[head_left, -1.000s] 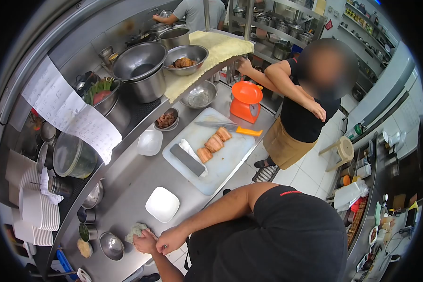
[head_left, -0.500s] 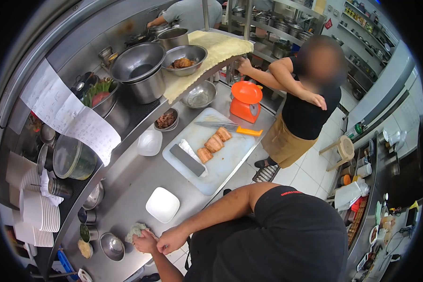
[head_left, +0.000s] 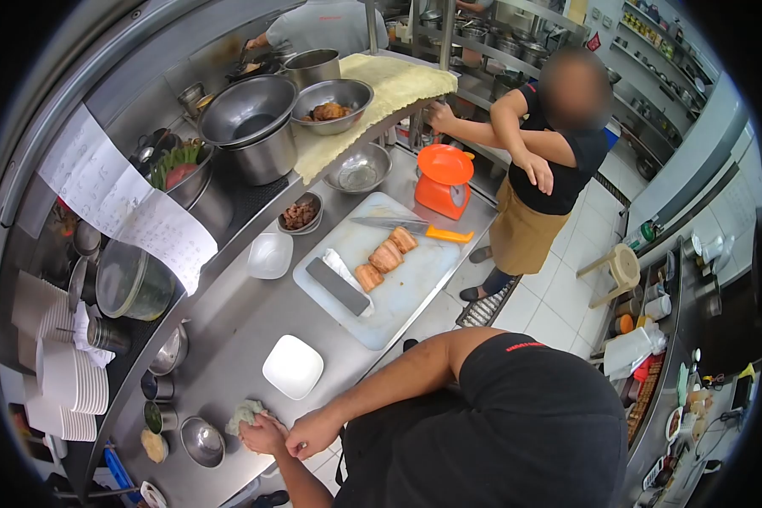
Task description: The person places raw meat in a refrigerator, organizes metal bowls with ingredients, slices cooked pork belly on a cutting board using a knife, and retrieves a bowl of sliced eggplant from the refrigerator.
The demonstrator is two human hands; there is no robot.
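Observation:
My left hand (head_left: 263, 433) rests at the counter's front edge, its fingers closed on a crumpled pale green cloth (head_left: 245, 415). Right beside it, my right hand (head_left: 314, 431) is curled into a fist near the left wrist; whatever its fingers hold, if anything, is hidden. A white square dish (head_left: 293, 367) lies just beyond my hands. To the other side of the cloth stands a small metal bowl (head_left: 202, 443). Farther along, a white cutting board (head_left: 398, 296) carries pieces of cooked meat (head_left: 385, 256), a yellow-handled knife (head_left: 449, 234) and a dark grey flat block (head_left: 337, 286) on a white cloth.
An orange scale (head_left: 442, 199) stands past the board, near a co-worker (head_left: 559, 169) with crossed arms. Bowls of meat (head_left: 300, 213) and a clear dish (head_left: 270, 256) line the counter. Overhead, a shelf holds metal pots (head_left: 250, 152), stacked white dishes (head_left: 76, 381) and a hanging paper (head_left: 127, 207).
The co-worker by the scale has shifted slightly back, with the raised forearm turned more downward. Another person behind the shelf has moved left. My hands and the cloth stay nearly still.

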